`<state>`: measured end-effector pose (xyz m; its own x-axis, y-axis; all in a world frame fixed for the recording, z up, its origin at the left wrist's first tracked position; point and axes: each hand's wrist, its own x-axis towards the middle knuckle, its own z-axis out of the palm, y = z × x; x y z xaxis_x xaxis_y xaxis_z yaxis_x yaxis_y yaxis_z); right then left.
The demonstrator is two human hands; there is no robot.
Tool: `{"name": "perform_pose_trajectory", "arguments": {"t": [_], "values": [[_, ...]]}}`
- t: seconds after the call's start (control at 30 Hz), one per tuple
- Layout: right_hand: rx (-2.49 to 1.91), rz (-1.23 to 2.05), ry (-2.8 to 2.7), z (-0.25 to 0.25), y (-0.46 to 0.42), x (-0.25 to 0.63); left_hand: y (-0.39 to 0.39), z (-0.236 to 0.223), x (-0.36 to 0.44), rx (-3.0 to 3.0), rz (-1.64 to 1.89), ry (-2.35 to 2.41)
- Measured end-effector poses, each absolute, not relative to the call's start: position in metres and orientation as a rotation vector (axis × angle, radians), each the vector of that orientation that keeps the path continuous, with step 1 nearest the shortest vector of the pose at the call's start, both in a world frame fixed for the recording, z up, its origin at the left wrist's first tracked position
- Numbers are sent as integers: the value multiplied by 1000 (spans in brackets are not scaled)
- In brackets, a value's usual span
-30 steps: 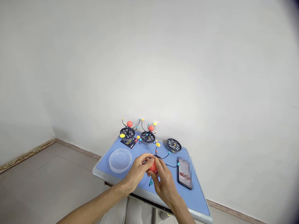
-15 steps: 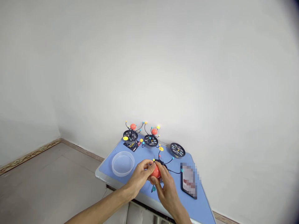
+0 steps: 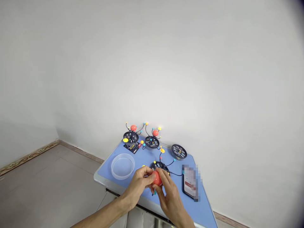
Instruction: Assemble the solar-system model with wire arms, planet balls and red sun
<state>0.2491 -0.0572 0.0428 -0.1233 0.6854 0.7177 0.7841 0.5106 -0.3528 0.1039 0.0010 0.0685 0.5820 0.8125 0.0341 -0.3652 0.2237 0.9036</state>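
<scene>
Near field: the left hand [image 3: 138,185] and right hand [image 3: 170,199] meet above the blue bench [image 3: 106,169], both closed on an orange-red ball [image 3: 157,178] held between them. The left hand enters from the lower left, forearm low and angled across the view, with its fingers and thumb curled against the ball's left side. The right hand rises from below, its fingers reaching up over the ball's right side. The ball is round and shows no long axis, and neither hand is clearly nearer. Immediately behind the ball lies a black round disc [image 3: 159,165], whose near edge the ball overlaps in this view; contact between them cannot be told. A teal bead [image 3: 155,192] shows below the ball, between the hands. Thin black wires [image 3: 171,173] run rightward toward a smartphone [image 3: 190,183] with a pixelated screen, and a clear round plastic tub [image 3: 123,166] sits left of the hands. Farther back stand two wire-and-ball models [image 3: 131,136] [image 3: 152,142], a third black disc [image 3: 179,151] and a small printed card [image 3: 132,147]. Beyond them rises a white wall [image 3: 213,79].
</scene>
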Motion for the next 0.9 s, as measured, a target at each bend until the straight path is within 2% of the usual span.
{"name": "perform_pose_trajectory", "arguments": {"t": [0.13, 0.27, 0.53, 0.9], "values": [[-1274, 1, -1781, 46, -55, 254, 2, 69, 107, 1080, 856, 474], [-1441, 318, -1509, 71, -47, 279, 5, 66, 107, 1113, 859, 523], [-1691, 664, -1356, 90, -25, 334, -12, 38, 84, 1294, 1116, 793], [-1471, 1057, -1115, 78, -11, 340, 7, 23, 66, 1400, 1292, 900]]}}
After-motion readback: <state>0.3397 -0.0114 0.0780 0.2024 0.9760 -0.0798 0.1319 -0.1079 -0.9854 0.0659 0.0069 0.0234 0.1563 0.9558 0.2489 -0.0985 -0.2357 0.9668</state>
